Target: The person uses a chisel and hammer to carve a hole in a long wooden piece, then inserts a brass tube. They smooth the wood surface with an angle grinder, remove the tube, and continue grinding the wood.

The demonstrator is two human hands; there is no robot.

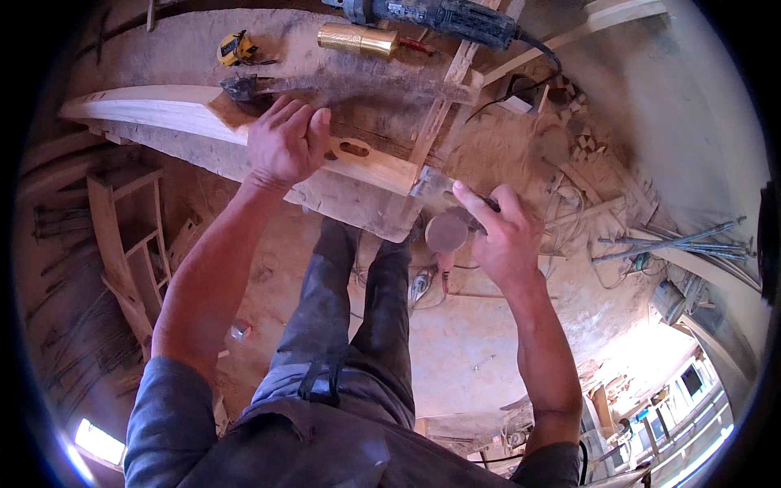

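Pale wooden piece [376, 168] lies along the bench [350, 202]; the left hand [289, 140] clasps its middle, fingers bent, while the right hand [506, 234], one digit extended, grips a flat-bladed tool [434, 183] at its end.

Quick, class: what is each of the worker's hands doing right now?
Left hand: closed over the wooden piece.
Right hand: closed on a flat-bladed tool, one finger extended toward the blade.

The pale, slotted wood [376, 166] lies along the bench's [351, 199] near edge; a flat grey tool [434, 181] is at the bench's right end.
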